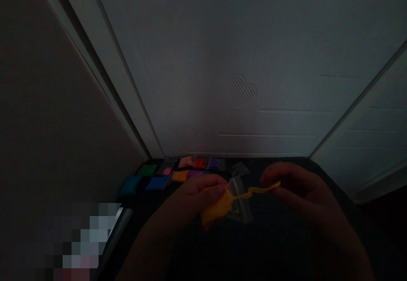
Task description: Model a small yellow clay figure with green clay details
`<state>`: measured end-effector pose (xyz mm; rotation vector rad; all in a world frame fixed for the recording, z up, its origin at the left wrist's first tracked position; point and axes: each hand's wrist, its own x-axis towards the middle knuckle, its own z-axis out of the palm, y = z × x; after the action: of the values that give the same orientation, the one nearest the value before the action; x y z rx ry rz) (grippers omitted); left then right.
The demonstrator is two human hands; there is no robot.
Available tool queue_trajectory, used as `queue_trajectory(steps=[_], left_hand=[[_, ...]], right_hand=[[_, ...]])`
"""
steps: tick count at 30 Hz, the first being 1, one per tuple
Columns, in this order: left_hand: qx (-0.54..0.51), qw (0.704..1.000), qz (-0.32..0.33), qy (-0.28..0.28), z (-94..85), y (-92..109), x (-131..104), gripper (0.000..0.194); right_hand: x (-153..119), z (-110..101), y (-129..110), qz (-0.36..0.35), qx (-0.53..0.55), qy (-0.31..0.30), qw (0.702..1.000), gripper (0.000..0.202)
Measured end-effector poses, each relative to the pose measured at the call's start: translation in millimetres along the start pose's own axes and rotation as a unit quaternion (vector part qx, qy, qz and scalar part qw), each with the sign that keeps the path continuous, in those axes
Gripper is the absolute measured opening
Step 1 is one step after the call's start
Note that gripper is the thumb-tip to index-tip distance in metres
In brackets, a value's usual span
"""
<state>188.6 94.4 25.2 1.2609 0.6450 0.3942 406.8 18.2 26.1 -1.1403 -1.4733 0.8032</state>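
My left hand [203,192] is closed on a small clear zip bag [243,204] that holds yellow-orange modelling clay [218,209]. The thumb presses on the filled part, and the bag's open end points right. A thin, stretched strand of the same clay [257,190] runs from the bag's mouth across to my right hand [292,183]. Its far end lies between the thumb and fingers of that hand, which is closed on it. The dim light hides the fingers under the bag.
Several small bags of coloured clay lie along the back left of the dark table [254,247], among them a blue bag [157,183], a green bag [148,170] and a red bag [200,163]. A clear bag [239,169] lies behind my hands. A white panel [203,60] rises behind the table.
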Motion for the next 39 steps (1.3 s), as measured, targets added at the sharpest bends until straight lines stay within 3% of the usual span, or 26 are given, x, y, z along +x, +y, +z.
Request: queue_trajectory(steps=[4,10,14,22,28,31,33,35,37,39], left_hand=[[0.010,1.000,0.004,0.010,-0.3,-2,0,0.024],[0.034,0.999,0.023,0.000,-3.8,-10,1,0.028],[0.039,0.999,0.022,0.001,-3.1,-7,0,0.026],[0.078,0.996,0.036,0.030,-4.0,-11,2,0.026],[0.116,0.992,0.043,0.024,-1.3,-10,3,0.027],[0.124,0.991,0.046,0.031,-5.0,-9,2,0.027],[0.124,0.989,0.049,0.058,-12.8,-8,0,0.028],[0.112,0.986,0.057,0.112,-23.7,-6,-3,0.029],[0.086,0.979,0.070,0.170,-34.6,-4,-6,0.027],[0.063,0.974,0.081,0.203,-42.5,-2,-9,0.024]], right_hand=[[2,15,-3,0.000,-0.058,-0.048,0.997,0.022],[3,18,-6,-0.009,-0.131,-0.111,0.985,0.021],[4,20,-12,-0.009,-0.156,-0.125,0.980,0.011],[7,26,-8,-0.002,-0.160,-0.136,0.978,0.027],[14,29,-7,-0.026,-0.146,-0.169,0.974,0.013],[14,16,-1,-0.007,-0.117,-0.108,0.987,0.007],[13,0,8,0.020,-0.049,0.013,0.999,0.005],[12,-15,17,0.029,0.051,0.138,0.989,0.006],[13,-25,26,0.009,0.131,0.159,0.979,0.003],[17,-26,31,0.000,0.152,0.120,0.981,0.003]])
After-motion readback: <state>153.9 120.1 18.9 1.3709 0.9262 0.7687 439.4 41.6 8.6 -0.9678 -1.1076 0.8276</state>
